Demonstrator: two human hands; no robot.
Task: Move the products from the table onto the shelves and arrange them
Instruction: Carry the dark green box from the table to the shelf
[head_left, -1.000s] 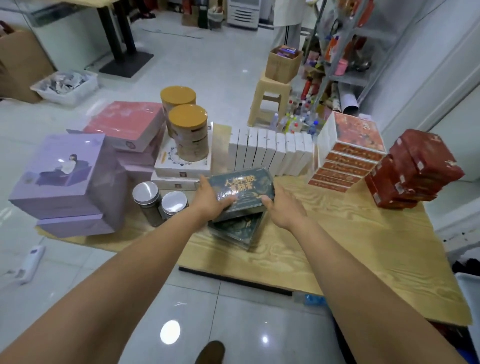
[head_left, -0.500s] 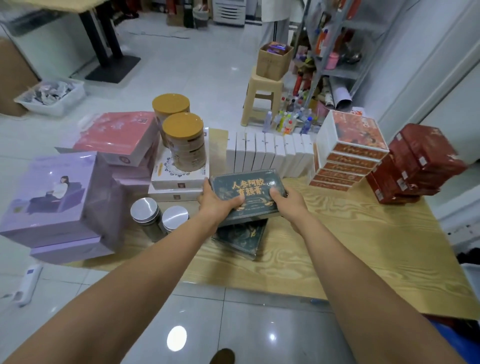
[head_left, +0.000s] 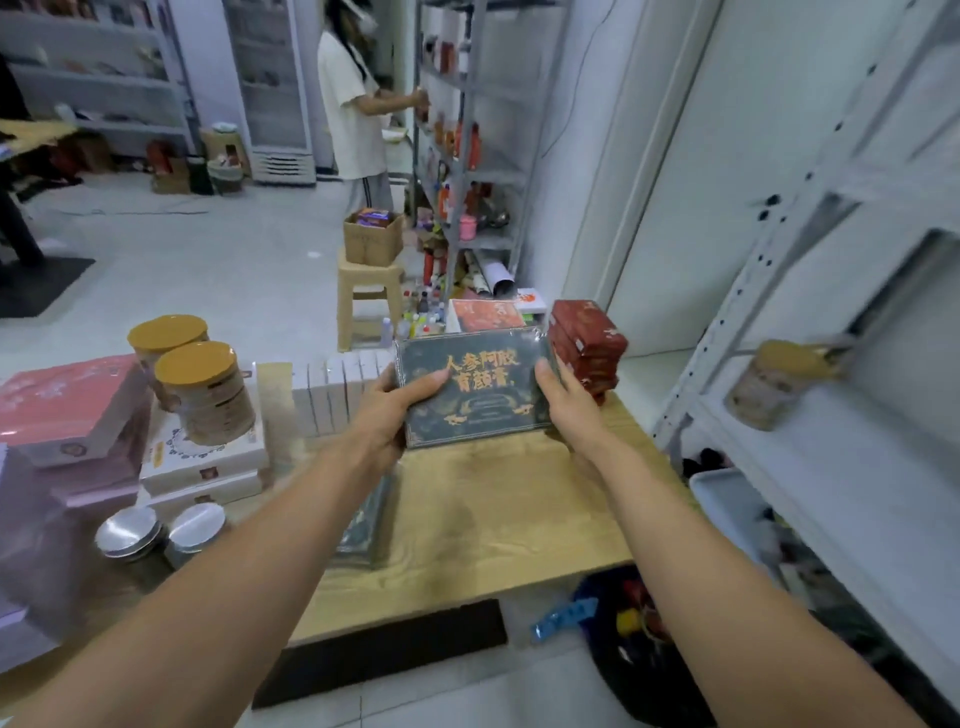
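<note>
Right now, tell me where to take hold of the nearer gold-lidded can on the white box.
Take the nearer gold-lidded can round its side wall, below the lid, probably coming from the front right. It stands upright on the white box; a second can sits close behind and the pink box crowds its left.

Pale tiled floor (head_left: 208, 270), white wall (head_left: 649, 182), beige plastic stool (head_left: 370, 273), grey metal rack (head_left: 488, 240)

I have only one view, from the camera worn on my head. It faces forward and down over the wooden surface (head_left: 493, 499), near enough that my forearms (head_left: 249, 571) enter from the bottom edge. The wide lens also takes in the white shelf (head_left: 857, 493) just right of the surface, and the floor (head_left: 208, 270) and far shelving (head_left: 467, 156) beyond it.
</note>
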